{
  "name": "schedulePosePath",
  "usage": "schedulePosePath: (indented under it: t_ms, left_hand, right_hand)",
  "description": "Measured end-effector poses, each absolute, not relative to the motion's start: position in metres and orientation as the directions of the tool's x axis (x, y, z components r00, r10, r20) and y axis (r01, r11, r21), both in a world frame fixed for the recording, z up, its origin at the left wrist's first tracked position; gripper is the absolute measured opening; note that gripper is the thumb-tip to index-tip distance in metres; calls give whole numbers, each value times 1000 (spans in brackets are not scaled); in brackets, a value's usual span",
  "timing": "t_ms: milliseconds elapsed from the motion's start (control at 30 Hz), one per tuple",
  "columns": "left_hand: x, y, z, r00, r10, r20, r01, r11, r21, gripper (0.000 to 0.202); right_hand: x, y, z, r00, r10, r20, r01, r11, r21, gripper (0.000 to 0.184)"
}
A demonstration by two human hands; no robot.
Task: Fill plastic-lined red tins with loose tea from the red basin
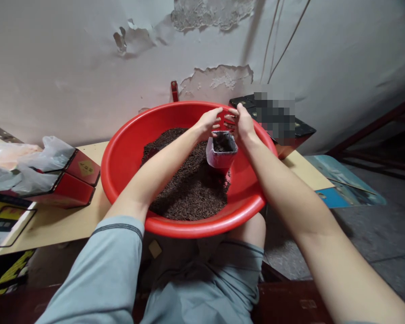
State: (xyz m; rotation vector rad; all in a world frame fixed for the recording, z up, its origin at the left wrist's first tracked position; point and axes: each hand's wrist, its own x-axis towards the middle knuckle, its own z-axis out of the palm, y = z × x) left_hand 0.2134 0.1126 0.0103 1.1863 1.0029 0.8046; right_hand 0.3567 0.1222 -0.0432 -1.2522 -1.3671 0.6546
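Note:
A large red plastic basin holds a heap of dark brown, loose, tea-like material. On the heap's right side stands a small square container with whitish translucent plastic around it and dark material inside. Above its back left rim is my left hand, fingers apart and curved inward. Facing it across the opening, my right hand has its fingers spread above the container's right side. I see nothing held in either hand. Whether the fingertips touch the container's rim, I cannot tell.
Red boxes with clear plastic bags in them lie at left on a pale board. Behind the basin at right is a black-topped box, partly blurred. A blue picture panel lies beyond. The peeling wall stands close behind.

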Motion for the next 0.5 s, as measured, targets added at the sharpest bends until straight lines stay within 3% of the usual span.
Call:
schedulePosePath:
  t_ms: [100,167,233,300,333,400,500]
  left_hand:
    - [179,118,17,432,881,-195,77,180,981,49]
    - [149,118,18,440,879,-184,164,123,979,48]
    - [118,112,15,454,865,-215,322,66,944,43]
    - [92,101,5,509,794,-332,534,12,845,35]
    - [81,94,-3,542,726,-424,638,-28,769,33]
    - [68,77,-22,584,546,-600,778,-167,605,35]
    - [67,52,-54,600,392,-698,790,-427,439,72]
  right_hand:
    - [353,122,-50,264,885,384,335,289,-897,77]
    - [342,111,-50,234,844,483,434,354,-829,63]
    - [326,94,-47,120,825,552,526,418,-741,49]
    - [306,75,-43,-111,861,496,579,461,-672,40]
    - [297,66,-43,-264,881,393,593,470,-654,36]
    - [280,51,-48,-534,843,58,628,441,-641,32]
    - [268,36,-68,-596,673,-438,764,309,-566,52]
